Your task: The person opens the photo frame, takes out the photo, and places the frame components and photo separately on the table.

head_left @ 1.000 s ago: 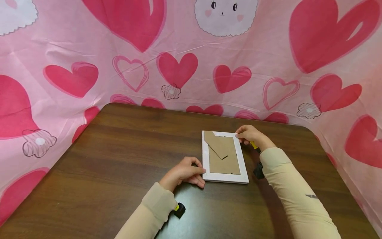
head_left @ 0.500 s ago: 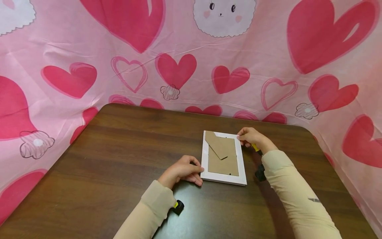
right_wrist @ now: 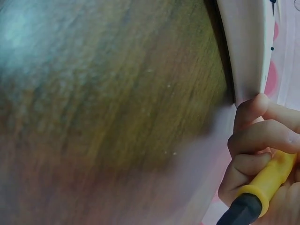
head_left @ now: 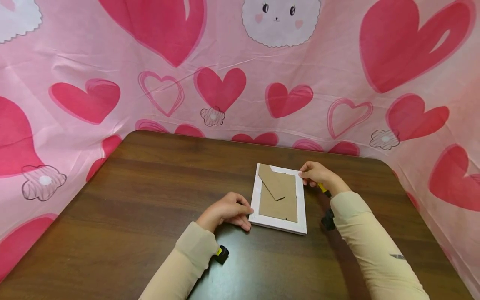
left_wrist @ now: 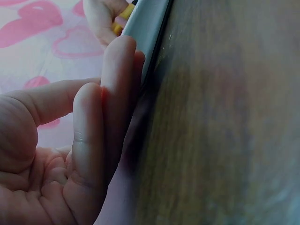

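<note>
A white picture frame (head_left: 301,200) lies back side up on the brown wood-grain worktop (head_left: 131,216), just right of and below the centre of the head view, slightly turned. Its brown backing board (head_left: 277,210) faces up, bordered in white, and a pointed stand leg (head_left: 271,181) lies flat against it, slanting from the upper left corner towards the middle.

The left hand (head_left: 228,211) is at the lower left corner of the picture frame; its grip is closed in a pinch there, thumb at the white border, the lower fingers reaching out beside the edge. The right hand (head_left: 316,175) is at the upper right corner, its grip closed on the edge between thumb and finger. Its other fingers curl about a yellow-and-black handle (right_wrist: 269,180), seen at the lower right of the right wrist view; what the handle belongs to cannot be told.

Both arms wear cream sleeves (head_left: 378,246). Across the top of the head view hangs a pink fabric backdrop (head_left: 255,58) printed with hearts and a fluffy white face.
</note>
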Available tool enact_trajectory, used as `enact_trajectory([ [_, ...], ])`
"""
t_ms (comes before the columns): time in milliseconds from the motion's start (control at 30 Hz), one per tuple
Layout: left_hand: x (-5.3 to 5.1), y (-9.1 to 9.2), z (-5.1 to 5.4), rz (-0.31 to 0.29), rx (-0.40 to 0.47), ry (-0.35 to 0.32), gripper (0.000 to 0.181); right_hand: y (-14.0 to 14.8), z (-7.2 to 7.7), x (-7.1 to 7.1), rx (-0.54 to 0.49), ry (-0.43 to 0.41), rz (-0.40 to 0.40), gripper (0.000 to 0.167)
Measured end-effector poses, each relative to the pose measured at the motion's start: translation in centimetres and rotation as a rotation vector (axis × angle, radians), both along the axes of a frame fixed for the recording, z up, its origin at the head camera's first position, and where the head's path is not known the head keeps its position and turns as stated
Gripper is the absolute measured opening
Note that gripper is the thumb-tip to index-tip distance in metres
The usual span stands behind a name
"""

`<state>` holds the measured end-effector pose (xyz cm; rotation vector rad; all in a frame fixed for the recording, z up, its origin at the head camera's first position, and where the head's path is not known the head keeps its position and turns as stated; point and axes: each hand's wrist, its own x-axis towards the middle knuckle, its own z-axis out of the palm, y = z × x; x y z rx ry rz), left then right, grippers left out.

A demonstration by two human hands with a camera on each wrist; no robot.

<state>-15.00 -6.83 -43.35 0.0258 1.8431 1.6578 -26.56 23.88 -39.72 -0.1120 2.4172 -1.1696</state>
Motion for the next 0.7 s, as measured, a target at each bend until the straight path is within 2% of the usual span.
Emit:
enact_trajectory([
  [300, -0.5, -0.3, -0.1, 0.001, 0.007, 0.004, 0.009, 0.4, 0.0, 0.7, 0.005, -0.003, -0.014, 0.016],
  [700, -1.0, -0.5, -0.1, 0.056, -0.017, 0.024, 0.009, 0.9, -0.2, 1.5, -0.011, 0.008, -0.033, 0.013],
])
